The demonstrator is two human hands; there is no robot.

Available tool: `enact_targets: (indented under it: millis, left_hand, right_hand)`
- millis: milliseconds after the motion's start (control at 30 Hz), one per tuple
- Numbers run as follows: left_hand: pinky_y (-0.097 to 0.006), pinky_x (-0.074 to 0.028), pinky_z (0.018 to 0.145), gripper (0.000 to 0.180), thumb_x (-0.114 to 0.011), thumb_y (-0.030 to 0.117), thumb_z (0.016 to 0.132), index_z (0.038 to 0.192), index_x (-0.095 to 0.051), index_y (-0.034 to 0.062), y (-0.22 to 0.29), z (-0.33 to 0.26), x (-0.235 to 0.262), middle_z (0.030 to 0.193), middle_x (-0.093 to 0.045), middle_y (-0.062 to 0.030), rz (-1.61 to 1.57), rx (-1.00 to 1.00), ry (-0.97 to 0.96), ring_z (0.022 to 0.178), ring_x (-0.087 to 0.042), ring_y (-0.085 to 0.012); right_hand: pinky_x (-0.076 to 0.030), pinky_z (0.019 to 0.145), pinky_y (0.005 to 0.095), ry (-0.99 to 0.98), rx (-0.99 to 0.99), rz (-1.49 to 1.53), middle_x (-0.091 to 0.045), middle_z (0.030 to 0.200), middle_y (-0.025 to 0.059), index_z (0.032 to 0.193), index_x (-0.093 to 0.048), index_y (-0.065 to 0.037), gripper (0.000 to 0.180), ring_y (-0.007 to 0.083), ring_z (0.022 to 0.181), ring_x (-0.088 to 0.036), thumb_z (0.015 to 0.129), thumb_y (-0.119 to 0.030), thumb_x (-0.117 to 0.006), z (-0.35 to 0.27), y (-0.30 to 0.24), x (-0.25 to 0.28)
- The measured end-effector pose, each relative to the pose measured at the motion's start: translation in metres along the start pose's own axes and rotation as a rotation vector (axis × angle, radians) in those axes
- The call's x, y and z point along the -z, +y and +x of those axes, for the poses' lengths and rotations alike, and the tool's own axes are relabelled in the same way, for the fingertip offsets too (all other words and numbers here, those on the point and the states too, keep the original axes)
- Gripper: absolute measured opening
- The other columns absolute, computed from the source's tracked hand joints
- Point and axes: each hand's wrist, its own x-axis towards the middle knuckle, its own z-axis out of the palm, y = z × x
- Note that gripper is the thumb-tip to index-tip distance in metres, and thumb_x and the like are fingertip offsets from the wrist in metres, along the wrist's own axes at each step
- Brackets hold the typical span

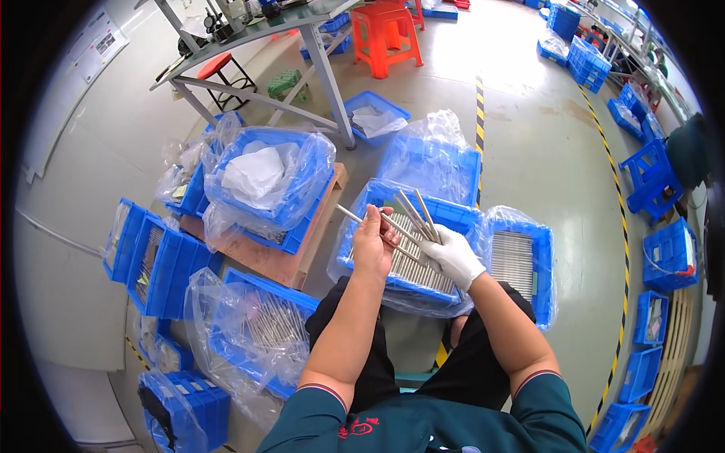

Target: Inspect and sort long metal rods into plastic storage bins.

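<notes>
My bare left hand (372,243) pinches a thin metal rod (348,214), which slants down to the right past its fingers. My right hand (455,258), in a white glove, is closed around several metal rods (411,208) that fan upward from its grip. Both hands are above a plastic-lined blue bin (432,195) in front of my knees, where rows of similar rods (408,264) lie side by side. Another blue bin (545,275) of neatly lined rods stands to the right. At my left, a blue bin (224,343) under clear plastic holds loosely piled rods (273,321).
Beyond the front bin stands a plastic-covered blue bin (430,167). Stacked bins (260,189) rest on a wooden pallet (302,264) at left. A workbench (264,38) and an orange stool (384,38) are farther off. Striped floor tape (619,226) runs along the right.
</notes>
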Motion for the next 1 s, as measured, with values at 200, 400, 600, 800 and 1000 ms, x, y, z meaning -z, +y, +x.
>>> enact_targets:
  millis: [200, 400, 600, 800, 1000]
  left_hand:
    - [-0.02, -0.034, 0.049, 0.034, -0.052, 0.037, 0.093, 0.092, -0.061, 0.0043, -0.026, -0.019, -0.014, 0.062, -0.041, 0.0058, 0.191, 0.067, -0.047, 0.052, -0.038, -0.0042]
    - [-0.019, -0.027, 0.046, 0.028, -0.05, 0.033, 0.095, 0.091, -0.063, 0.0086, -0.035, -0.022, -0.011, 0.062, -0.045, 0.0077, 0.304, 0.061, -0.065, 0.05, -0.036, -0.0022]
    - [-0.018, -0.027, 0.046, 0.027, -0.052, 0.032, 0.094, 0.087, -0.063, 0.0086, -0.034, -0.027, -0.019, 0.061, -0.045, 0.0073, 0.236, 0.101, -0.04, 0.051, -0.036, -0.0016]
    - [-0.018, -0.027, 0.044, 0.029, -0.051, 0.03, 0.095, 0.082, -0.063, 0.0071, -0.036, -0.034, -0.026, 0.062, -0.049, 0.0064, 0.414, -0.017, 0.006, 0.051, -0.038, -0.0009]
    - [-0.019, -0.029, 0.045, 0.031, -0.05, 0.033, 0.095, 0.081, -0.061, 0.0071, -0.036, -0.031, -0.023, 0.064, -0.053, 0.0041, 0.426, -0.017, 0.09, 0.05, -0.039, -0.0018]
  right_hand:
    - [-0.039, 0.05, 0.0224, 0.072, 0.062, 0.038, -0.058, 0.074, 0.0024, 0.107, -0.058, -0.004, 0.027, 0.0066, 0.056, -0.05, 0.084, -0.017, -0.054, 0.007, 0.005, -0.002]
    - [-0.027, 0.035, 0.0197, 0.056, -0.013, 0.289, -0.056, 0.063, 0.0024, 0.106, -0.055, -0.007, 0.022, 0.0047, 0.041, -0.043, 0.087, -0.018, -0.058, 0.008, -0.001, -0.009]
    - [-0.03, 0.038, 0.0193, 0.048, -0.042, 0.367, -0.056, 0.064, 0.0023, 0.104, -0.055, -0.006, 0.018, 0.0054, 0.044, -0.045, 0.088, -0.016, -0.055, 0.005, 0.006, -0.006]
    - [-0.044, 0.055, 0.0241, 0.151, 0.15, 0.17, -0.057, 0.072, 0.0038, 0.101, -0.056, -0.001, 0.018, 0.0094, 0.059, -0.054, 0.087, -0.012, -0.053, 0.008, 0.014, -0.021]
    - [-0.043, 0.044, 0.0244, 0.04, -0.048, 0.341, -0.059, 0.067, 0.0051, 0.097, -0.054, -0.005, 0.014, 0.011, 0.049, -0.053, 0.088, -0.015, -0.053, 0.009, 0.013, -0.012]
